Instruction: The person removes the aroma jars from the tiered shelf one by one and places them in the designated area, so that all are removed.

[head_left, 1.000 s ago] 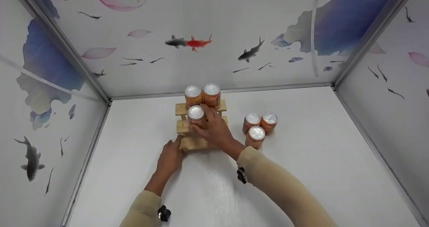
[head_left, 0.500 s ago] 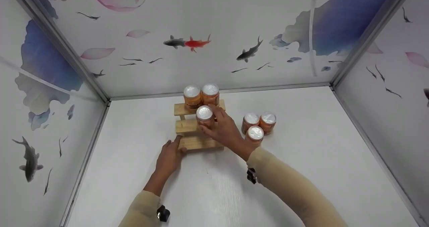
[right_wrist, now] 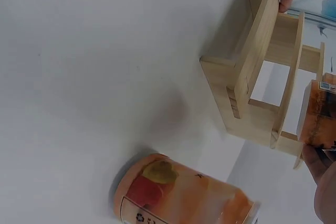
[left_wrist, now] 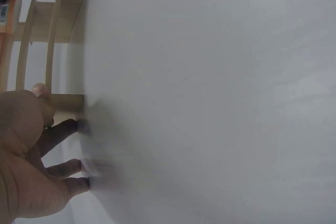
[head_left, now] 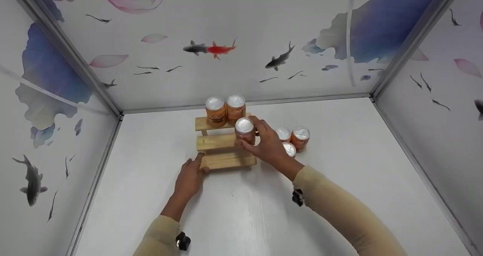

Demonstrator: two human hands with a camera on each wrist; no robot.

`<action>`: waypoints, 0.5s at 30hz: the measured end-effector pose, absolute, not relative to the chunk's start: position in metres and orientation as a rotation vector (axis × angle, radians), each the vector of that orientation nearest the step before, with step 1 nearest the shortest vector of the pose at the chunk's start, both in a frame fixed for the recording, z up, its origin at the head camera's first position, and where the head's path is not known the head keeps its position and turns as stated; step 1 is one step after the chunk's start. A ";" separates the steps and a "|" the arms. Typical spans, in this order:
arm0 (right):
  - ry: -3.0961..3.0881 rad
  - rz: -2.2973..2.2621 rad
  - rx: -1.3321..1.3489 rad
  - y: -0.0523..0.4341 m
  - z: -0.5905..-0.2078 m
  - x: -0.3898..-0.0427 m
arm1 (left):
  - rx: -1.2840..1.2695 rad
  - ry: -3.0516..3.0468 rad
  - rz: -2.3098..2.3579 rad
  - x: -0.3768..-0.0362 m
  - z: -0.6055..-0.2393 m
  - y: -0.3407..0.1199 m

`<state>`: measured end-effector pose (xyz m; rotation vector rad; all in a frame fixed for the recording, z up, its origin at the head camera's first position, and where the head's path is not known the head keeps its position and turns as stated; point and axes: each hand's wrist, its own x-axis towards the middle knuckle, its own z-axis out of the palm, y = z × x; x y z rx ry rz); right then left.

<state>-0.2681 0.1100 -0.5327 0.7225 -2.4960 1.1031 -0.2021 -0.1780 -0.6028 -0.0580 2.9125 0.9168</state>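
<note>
Right hand (head_left: 268, 145): fingers curled round orange jar w/ silver lid (head_left: 245, 130), on middle step, right end, of small three-step wooden rack (head_left: 215, 142).
Left hand (head_left: 191, 175): fingers relaxed, tips touching rack's bottom-left corner.
Top step: two more jars (head_left: 225, 109).
White counter (head_left: 358, 173): three jars (head_left: 296, 138) just right of rack.

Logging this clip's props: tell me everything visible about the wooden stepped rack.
The wooden stepped rack is pale bare wood, three plank steps rising toward the back wall, standing upright on the white table. Two orange jars stand on its top step. The right hand holds a third jar at the middle step's right end. The left hand touches its lowest step's left corner.
</note>
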 end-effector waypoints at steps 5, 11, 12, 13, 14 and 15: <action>-2.510 1.116 0.692 0.121 -0.532 -0.268 | -0.066 2.906 0.916 -0.202 -0.602 -0.178; -2.537 1.128 0.672 0.135 -0.530 -0.265 | -0.069 2.906 0.908 -0.201 -0.602 -0.178; -2.538 1.123 0.671 0.138 -0.530 -0.264 | -0.068 2.905 0.910 -0.201 -0.601 -0.178; -2.534 1.119 0.670 0.140 -0.529 -0.264 | -0.067 2.903 0.914 -0.201 -0.601 -0.178; -2.533 1.106 0.670 0.142 -0.529 -0.263 | -0.066 2.902 0.918 -0.201 -0.601 -0.178; -2.531 1.091 0.670 0.144 -0.529 -0.263 | -0.063 2.905 0.919 -0.201 -0.600 -0.178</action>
